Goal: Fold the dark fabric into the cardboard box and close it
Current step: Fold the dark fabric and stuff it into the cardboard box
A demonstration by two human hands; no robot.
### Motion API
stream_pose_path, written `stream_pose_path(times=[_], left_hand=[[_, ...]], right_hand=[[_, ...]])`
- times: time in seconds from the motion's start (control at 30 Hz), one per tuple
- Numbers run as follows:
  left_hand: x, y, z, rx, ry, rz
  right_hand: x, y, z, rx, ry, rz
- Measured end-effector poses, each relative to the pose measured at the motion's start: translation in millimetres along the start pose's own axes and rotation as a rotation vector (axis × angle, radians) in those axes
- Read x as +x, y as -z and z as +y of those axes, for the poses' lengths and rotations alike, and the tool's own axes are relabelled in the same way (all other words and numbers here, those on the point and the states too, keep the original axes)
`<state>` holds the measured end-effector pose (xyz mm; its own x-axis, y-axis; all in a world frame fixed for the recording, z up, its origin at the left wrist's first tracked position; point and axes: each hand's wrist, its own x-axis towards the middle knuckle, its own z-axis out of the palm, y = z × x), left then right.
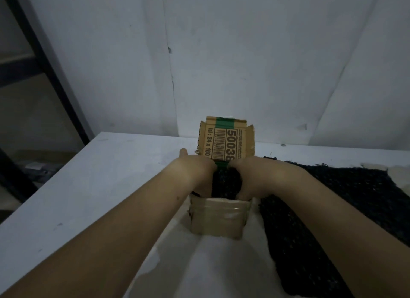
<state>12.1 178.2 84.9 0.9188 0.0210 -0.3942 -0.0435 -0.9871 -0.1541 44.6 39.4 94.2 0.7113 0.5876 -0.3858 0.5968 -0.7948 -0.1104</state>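
1. Head view, at the grip: the right hand (pixel 250 175) reaches down into the cardboard box (pixel 217 222), its fingers (pixel 243 194) curled into the dark fabric (pixel 225 182) by the near wall; the left hand (pixel 195 166) is sunk in on the other side with its thumb sticking up outside the rim, and its fingers are hidden, so I cannot tell whether they clutch the cloth or only press it.
2. Both wrists cover most of the box's mouth; only a dark strip of cloth shows between them.
3. Part of the fabric is inside the box; the rest trails out over its right side and lies spread on the white table (pixel 99 186).
4. The box stands open near the table's middle; its far flap (pixel 226 142) stands upright, printed with a barcode and crossed by green tape; clear tape bands the near wall.
5. The fabric is a black, coarse knit with pale flecks and a frayed far edge.
6. A pale wall (pixel 221 53) rises behind the table; a dark shelf frame (pixel 44 64) stands at the left.
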Motion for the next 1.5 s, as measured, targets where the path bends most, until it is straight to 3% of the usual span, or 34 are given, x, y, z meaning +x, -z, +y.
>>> stream_pose_path(times=[0.2, 0.33, 0.5, 0.6, 0.77, 0.9, 1.03, 1.2, 1.37, 1.5], left_hand=[[-34, 26, -33, -0.384, -0.090, 0.037], [-34, 17, -28, -0.218, -0.057, 0.098], [-26, 0, -24, -0.277, -0.029, 0.133], [-41, -4, -19, -0.292, -0.072, 0.274], [-75, -18, 6, -0.356, -0.197, 0.611], [-81, -37, 57, -0.480, -0.420, 0.788], [-65, -58, 113, -0.532, -0.542, 0.726], [-37, -80, 154, -0.455, -0.468, 0.536], [-20, -96, 170, -0.424, -0.387, 0.449], [-16, -99, 175, -0.470, -0.396, 0.534]], right_hand=[[-7, 14, 1, -0.002, 0.055, 0.120], [0, 9, 0, 0.009, 0.060, 0.040], [5, 1, 4, 0.033, 0.074, 0.062], [-7, -4, 12, 0.146, 0.143, 0.157], [-63, -18, 39, 0.401, 0.238, 0.488], [-97, -51, 82, 0.461, 0.119, 0.496], [-112, -94, 117, 0.447, -0.066, 0.462], [-124, -135, 147, 0.253, -0.261, 0.276], [-136, -156, 161, 0.370, -0.273, 0.239], [-144, -158, 169, 0.487, -0.198, 0.304]])
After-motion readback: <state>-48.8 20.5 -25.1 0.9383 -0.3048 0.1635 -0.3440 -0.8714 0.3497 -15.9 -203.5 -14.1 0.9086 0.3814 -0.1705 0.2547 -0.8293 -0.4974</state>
